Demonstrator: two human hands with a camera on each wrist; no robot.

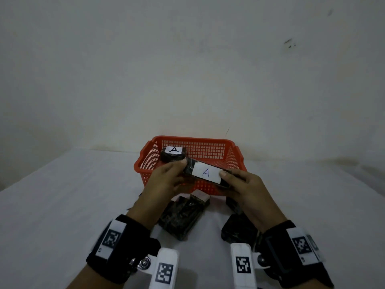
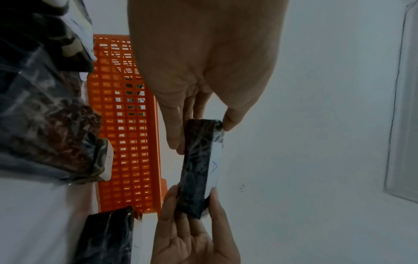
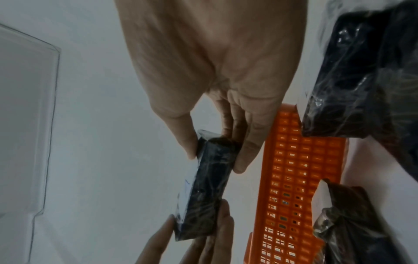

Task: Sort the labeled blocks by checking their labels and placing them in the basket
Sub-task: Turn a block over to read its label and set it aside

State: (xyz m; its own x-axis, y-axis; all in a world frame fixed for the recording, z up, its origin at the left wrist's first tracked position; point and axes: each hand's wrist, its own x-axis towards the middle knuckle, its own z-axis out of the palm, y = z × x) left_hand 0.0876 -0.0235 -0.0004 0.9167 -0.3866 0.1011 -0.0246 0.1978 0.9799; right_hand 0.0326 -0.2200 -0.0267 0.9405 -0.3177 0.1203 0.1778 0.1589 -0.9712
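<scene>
My two hands hold one dark, plastic-wrapped block (image 1: 205, 174) over the front rim of the orange mesh basket (image 1: 191, 140). Its white label, marked "A", faces up. My left hand (image 1: 182, 170) pinches the block's left end, thumb on top. My right hand (image 1: 226, 180) pinches the right end the same way. In the left wrist view the block (image 2: 199, 166) spans between the left hand (image 2: 203, 132) and the right hand (image 2: 194, 223). The right wrist view shows the block (image 3: 210, 187) in the right hand (image 3: 214, 157). Another block labelled "A" (image 1: 174, 155) lies inside the basket at the back left.
Two more dark wrapped blocks lie on the white table in front of the basket, one at the centre (image 1: 183, 215) and one under my right wrist (image 1: 239, 228). A white wall stands close behind the basket. The white table extends left and right of the basket.
</scene>
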